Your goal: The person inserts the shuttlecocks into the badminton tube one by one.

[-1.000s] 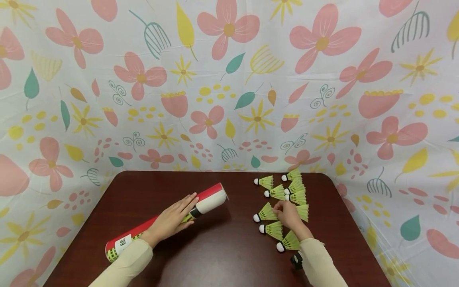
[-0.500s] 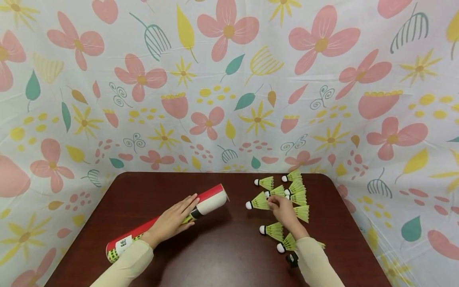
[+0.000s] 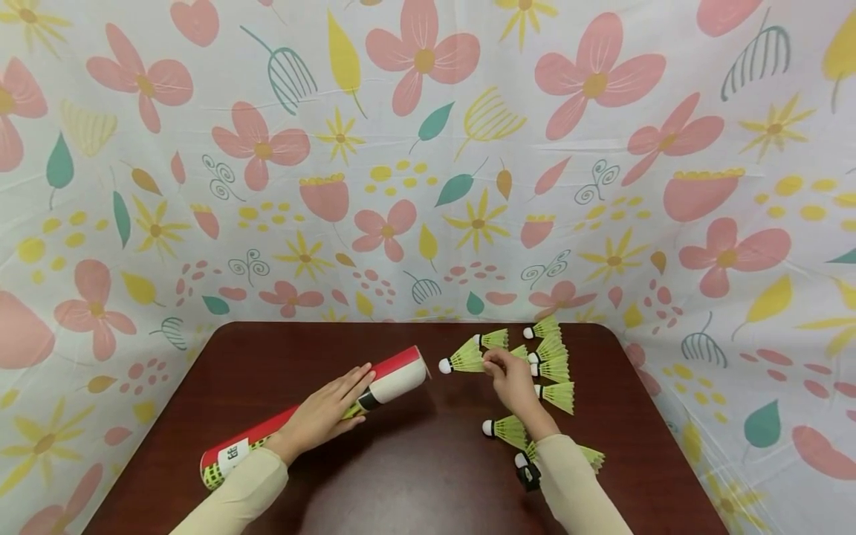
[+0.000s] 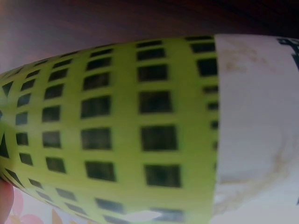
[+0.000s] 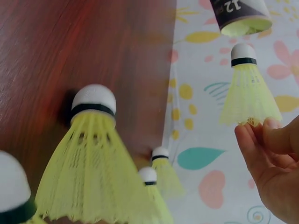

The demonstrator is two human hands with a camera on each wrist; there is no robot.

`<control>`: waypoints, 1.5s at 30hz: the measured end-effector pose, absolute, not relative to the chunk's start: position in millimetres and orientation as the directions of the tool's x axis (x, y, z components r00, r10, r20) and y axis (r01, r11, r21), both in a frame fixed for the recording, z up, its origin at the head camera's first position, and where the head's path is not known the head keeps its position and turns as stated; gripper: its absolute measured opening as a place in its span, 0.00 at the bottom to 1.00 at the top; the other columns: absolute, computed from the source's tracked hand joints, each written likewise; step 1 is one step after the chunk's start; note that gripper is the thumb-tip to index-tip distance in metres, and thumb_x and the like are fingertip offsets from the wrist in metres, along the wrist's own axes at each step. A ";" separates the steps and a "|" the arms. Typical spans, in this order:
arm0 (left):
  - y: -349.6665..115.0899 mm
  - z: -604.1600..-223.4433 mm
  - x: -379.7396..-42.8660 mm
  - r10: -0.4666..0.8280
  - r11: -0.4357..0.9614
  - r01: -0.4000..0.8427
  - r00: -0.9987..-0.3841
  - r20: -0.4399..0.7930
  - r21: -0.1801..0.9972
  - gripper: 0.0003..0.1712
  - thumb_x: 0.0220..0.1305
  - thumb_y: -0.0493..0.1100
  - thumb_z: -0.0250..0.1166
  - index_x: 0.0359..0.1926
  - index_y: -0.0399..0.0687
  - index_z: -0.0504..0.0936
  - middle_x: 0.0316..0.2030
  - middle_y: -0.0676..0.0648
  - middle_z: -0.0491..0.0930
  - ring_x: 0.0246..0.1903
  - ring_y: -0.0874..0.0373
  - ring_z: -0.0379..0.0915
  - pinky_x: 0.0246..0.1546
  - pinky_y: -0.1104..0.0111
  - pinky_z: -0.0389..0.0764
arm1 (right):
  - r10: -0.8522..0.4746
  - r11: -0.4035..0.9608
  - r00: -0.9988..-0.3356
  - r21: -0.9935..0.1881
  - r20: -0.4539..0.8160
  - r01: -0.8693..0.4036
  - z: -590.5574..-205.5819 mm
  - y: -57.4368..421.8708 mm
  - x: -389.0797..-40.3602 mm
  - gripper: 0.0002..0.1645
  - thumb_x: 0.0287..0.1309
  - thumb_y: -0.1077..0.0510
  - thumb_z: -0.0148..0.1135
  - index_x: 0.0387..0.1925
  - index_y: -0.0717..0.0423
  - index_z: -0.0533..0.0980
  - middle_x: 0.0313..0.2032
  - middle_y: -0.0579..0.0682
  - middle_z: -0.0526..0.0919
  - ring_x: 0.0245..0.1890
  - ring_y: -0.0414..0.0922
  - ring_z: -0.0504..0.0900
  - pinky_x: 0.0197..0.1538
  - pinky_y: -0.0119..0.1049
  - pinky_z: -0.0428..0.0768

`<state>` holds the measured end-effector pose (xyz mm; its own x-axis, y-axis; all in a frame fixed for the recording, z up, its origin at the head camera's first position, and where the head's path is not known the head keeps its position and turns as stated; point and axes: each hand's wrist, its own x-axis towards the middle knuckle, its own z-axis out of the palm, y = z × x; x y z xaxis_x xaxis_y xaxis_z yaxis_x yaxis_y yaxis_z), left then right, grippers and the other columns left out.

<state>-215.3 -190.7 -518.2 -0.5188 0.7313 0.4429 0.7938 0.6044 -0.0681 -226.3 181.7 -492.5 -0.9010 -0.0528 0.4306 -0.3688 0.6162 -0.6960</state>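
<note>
We see a shuttle (image 3: 466,358) pinched by its skirt rim in the right grip (image 3: 513,377), thumb and finger brought together on the yellow mesh. It hangs over the worktop (image 3: 414,453), its white cork towards the tube (image 3: 396,379), near its end but apart from it. The left grip (image 3: 324,409) holds the tube, fingers laid over the top and thumb below, so it is closed only as far as the tube's girth.

On the tube we read an upside-down "12" near the end in the right wrist view; the letters after it are too faint. Its white label (image 3: 234,452) carries black characters too small for us to make out. Elsewhere we find red, white and black bands and yellow-green with dark squares.

More shuttles, among them a front one (image 3: 506,431), lie on the worktop around the right arm. Behind, we see a flowered cloth (image 3: 401,275).
</note>
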 end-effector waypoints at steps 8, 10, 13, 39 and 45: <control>-187.2 -516.3 -214.3 0.741 0.594 0.802 -0.516 0.430 -0.062 0.55 0.49 0.48 0.76 0.73 0.42 0.56 0.72 0.44 0.55 0.67 0.48 0.60 0.59 0.56 0.72 | -0.074 0.582 -0.884 -0.700 0.462 -0.415 -487.8 160.0 -228.8 0.03 0.61 0.66 0.59 0.33 0.58 0.77 0.27 0.49 0.78 0.28 0.43 0.76 0.31 0.37 0.74; -186.6 -516.3 -214.3 0.740 0.595 0.801 -0.517 0.431 -0.060 0.56 0.49 0.48 0.77 0.73 0.42 0.56 0.73 0.44 0.54 0.67 0.48 0.60 0.59 0.56 0.71 | -0.089 0.574 -0.877 -0.695 0.473 -0.433 -487.8 155.1 -228.8 0.03 0.62 0.65 0.58 0.33 0.58 0.77 0.28 0.51 0.79 0.27 0.44 0.74 0.30 0.36 0.74; -185.6 -516.5 -214.2 0.739 0.597 0.801 -0.522 0.426 -0.054 0.56 0.49 0.48 0.76 0.74 0.43 0.55 0.73 0.45 0.53 0.67 0.49 0.59 0.60 0.56 0.71 | -0.098 0.563 -0.873 -0.696 0.478 -0.445 -488.6 148.5 -228.0 0.03 0.62 0.65 0.58 0.33 0.57 0.78 0.29 0.53 0.80 0.27 0.46 0.76 0.30 0.36 0.75; -177.8 -520.8 -210.1 0.745 0.588 0.806 -0.507 0.434 -0.068 0.54 0.52 0.51 0.74 0.74 0.43 0.55 0.73 0.44 0.53 0.67 0.50 0.60 0.59 0.58 0.72 | -0.163 0.497 -0.872 -0.725 0.462 -0.476 -492.6 120.3 -220.7 0.05 0.60 0.66 0.60 0.32 0.53 0.78 0.30 0.46 0.82 0.30 0.47 0.81 0.33 0.35 0.79; -177.3 -519.9 -210.9 0.748 0.584 0.809 -0.504 0.432 -0.068 0.53 0.54 0.52 0.73 0.74 0.43 0.55 0.73 0.45 0.53 0.68 0.50 0.59 0.60 0.58 0.71 | -0.178 0.502 -0.872 -0.720 0.456 -0.479 -492.8 118.5 -222.1 0.07 0.59 0.67 0.61 0.33 0.52 0.79 0.30 0.44 0.82 0.28 0.45 0.79 0.33 0.35 0.78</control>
<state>-210.9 -177.3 -519.9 -0.5036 0.7481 0.4321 0.8090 0.5839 -0.0680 -222.1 118.5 -492.8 -0.8721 -0.1778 0.4559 -0.4789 0.5015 -0.7205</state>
